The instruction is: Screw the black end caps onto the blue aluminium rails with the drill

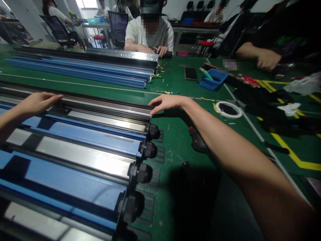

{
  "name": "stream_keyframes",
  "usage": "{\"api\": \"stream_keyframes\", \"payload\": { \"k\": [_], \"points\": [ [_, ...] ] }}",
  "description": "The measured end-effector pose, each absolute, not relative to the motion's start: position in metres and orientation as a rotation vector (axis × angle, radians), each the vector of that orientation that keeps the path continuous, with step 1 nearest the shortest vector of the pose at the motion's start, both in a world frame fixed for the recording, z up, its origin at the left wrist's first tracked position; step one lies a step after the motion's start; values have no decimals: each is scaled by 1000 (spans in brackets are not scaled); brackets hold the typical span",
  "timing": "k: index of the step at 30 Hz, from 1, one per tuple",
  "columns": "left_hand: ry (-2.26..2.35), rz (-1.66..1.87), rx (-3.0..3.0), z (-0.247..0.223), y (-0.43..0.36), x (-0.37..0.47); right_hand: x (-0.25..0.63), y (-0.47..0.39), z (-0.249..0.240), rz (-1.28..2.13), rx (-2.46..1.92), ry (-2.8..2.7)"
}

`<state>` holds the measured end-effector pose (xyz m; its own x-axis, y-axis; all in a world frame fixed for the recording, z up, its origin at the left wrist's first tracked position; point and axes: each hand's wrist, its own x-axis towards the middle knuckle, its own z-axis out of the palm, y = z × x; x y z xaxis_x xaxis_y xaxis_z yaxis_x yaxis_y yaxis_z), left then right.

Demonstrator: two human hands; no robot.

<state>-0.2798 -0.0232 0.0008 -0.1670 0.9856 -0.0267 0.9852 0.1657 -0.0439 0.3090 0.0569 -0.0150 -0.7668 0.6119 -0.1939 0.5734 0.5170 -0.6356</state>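
Note:
Long metal profiles with blue film lie side by side on the green table, their right ends fitted with black end pieces. My right hand grips the right end of the farthest dark profile, thumb and fingers around its tip. On the left, my left hand rests over the same row of profiles, its fingers extended and close together, pointing right; nothing shows inside it.
Behind lies another stack of blue profiles. A person sits across the table. Toward the right are a phone, a blue tray, a white tape roll, a black tool and another person's hand.

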Motion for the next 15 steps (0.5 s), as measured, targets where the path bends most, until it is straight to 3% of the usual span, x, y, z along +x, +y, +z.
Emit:
{"api": "stream_keyframes", "payload": {
  "k": [7, 15],
  "points": [
    [-2498, 7, -2065, -1, -24, -279, 320, 58, -15, 1469, -995, -2401],
    [-2497, 28, -2066, -1, -24, -277, 316, 49, -4, 996, -1285, -2004]
  ]
}}
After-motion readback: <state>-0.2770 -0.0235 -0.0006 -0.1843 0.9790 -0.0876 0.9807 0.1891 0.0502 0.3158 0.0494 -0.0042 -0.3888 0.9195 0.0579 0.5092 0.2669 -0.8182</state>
